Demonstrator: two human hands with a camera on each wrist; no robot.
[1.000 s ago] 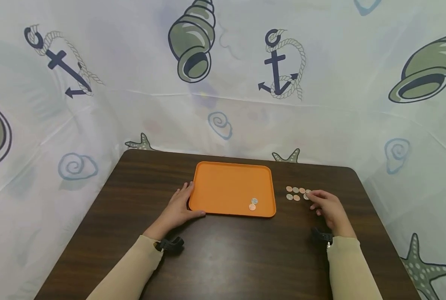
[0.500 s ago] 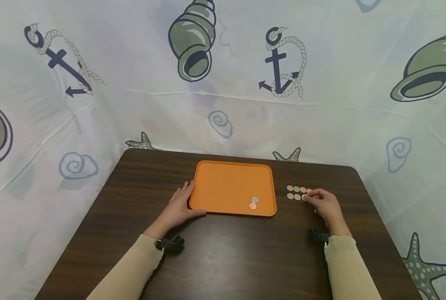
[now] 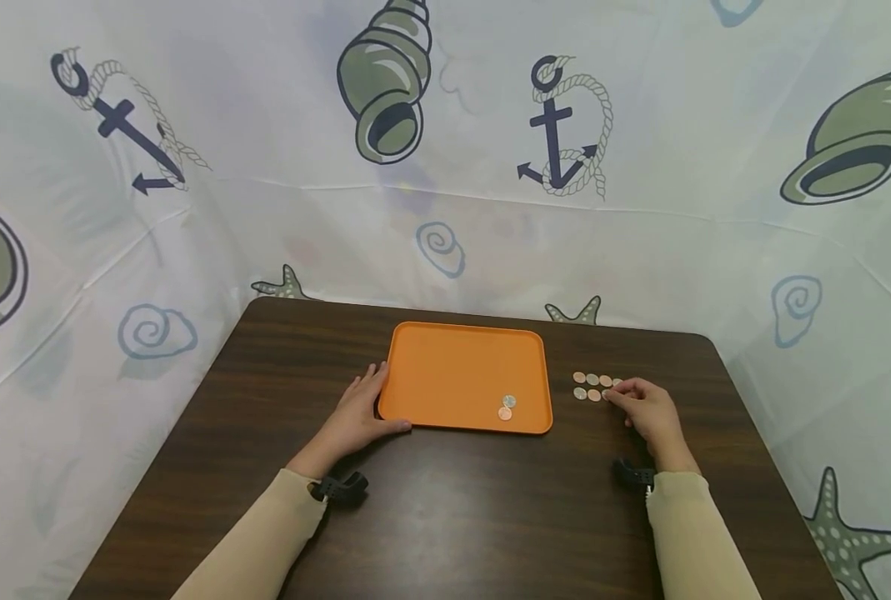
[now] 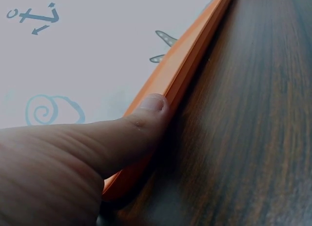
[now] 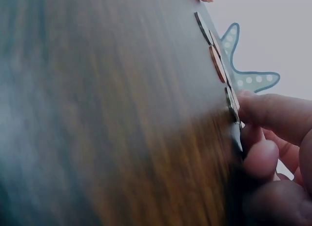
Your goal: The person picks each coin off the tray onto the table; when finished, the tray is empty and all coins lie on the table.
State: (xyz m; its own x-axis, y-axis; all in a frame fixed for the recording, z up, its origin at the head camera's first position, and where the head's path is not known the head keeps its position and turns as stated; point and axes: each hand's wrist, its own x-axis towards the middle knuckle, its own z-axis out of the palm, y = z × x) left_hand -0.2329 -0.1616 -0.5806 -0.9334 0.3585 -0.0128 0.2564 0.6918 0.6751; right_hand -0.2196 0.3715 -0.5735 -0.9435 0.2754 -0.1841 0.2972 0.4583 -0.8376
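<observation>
An orange tray (image 3: 460,375) lies on the dark wooden table, two coins (image 3: 505,413) touching near its front right. My left hand (image 3: 355,412) rests around the tray's front left corner, its fingers along the left side. The left wrist view shows the thumb (image 4: 131,128) extended against the front rim. Right of the tray, several copper and silver coins (image 3: 593,395) lie in two rows. My right hand (image 3: 649,414) is at their right end, index fingertip touching a silver coin (image 5: 230,103) flat on the table; the hand partly hides this coin.
The table (image 3: 445,508) has its far edge close to a pale curtain (image 3: 490,250) printed with shells, anchors and starfish. Both wrists wear black bands, the left band (image 3: 340,489) lying over the table.
My right hand has shifted slightly left, and the coin under its fingertip has slid left toward the others in the front row. The left hand and tray have stayed in place.
</observation>
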